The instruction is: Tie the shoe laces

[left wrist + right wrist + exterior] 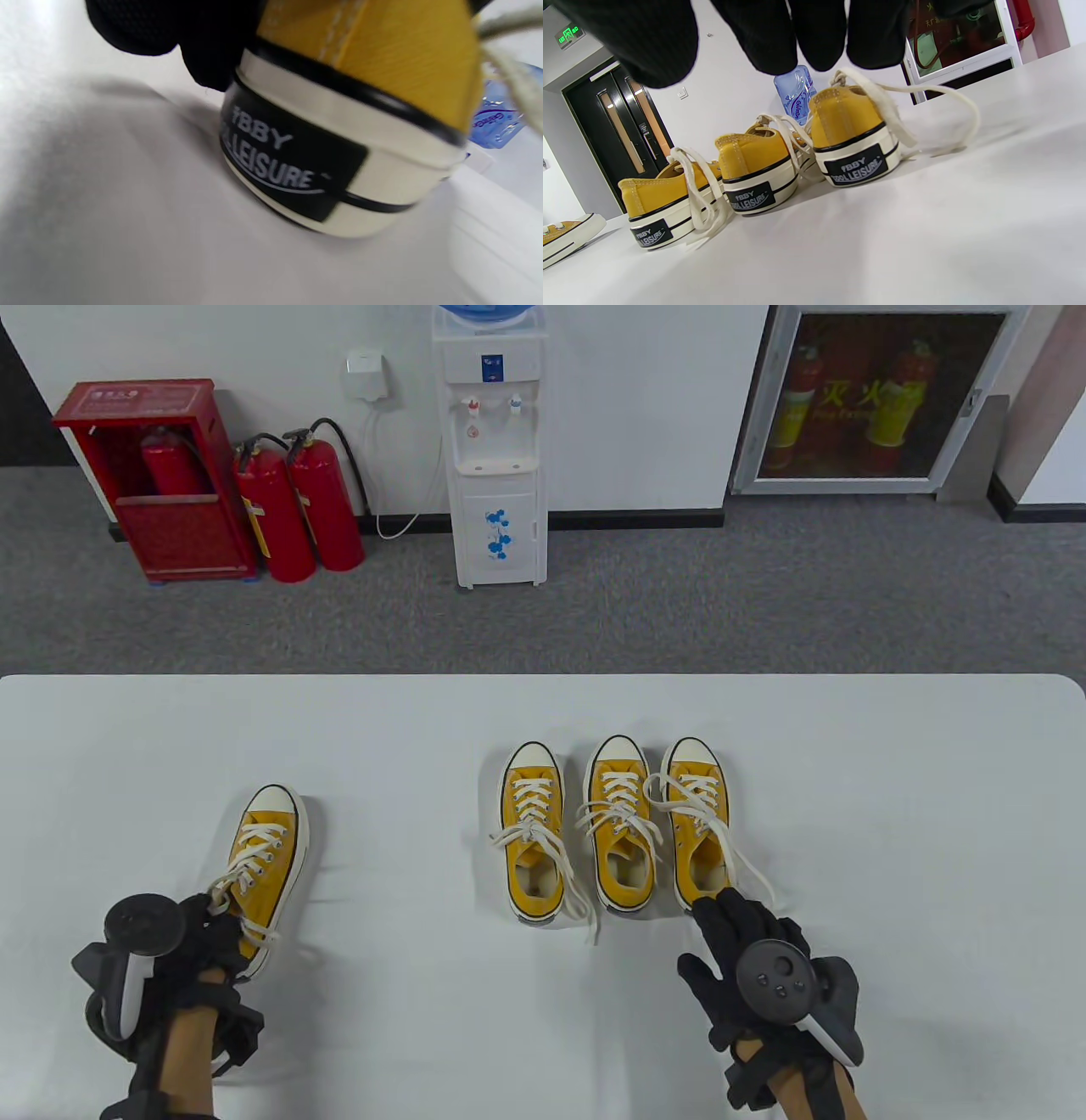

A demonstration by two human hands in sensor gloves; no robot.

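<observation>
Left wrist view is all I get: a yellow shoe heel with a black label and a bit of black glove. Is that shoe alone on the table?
Observer: No. The table view shows three more yellow shoes standing side by side to the right of the left shoe.
Operator: Are their laces tied?
Observer: No, the laces lie loose, some trailing onto the table.
Operator: Where is the other hand?
Observer: The right hand reaches toward the heel of the rightmost shoe, fingers spread.
Operator: And the hand near my camera?
Observer: The left hand is at the heel of the left shoe.
</observation>
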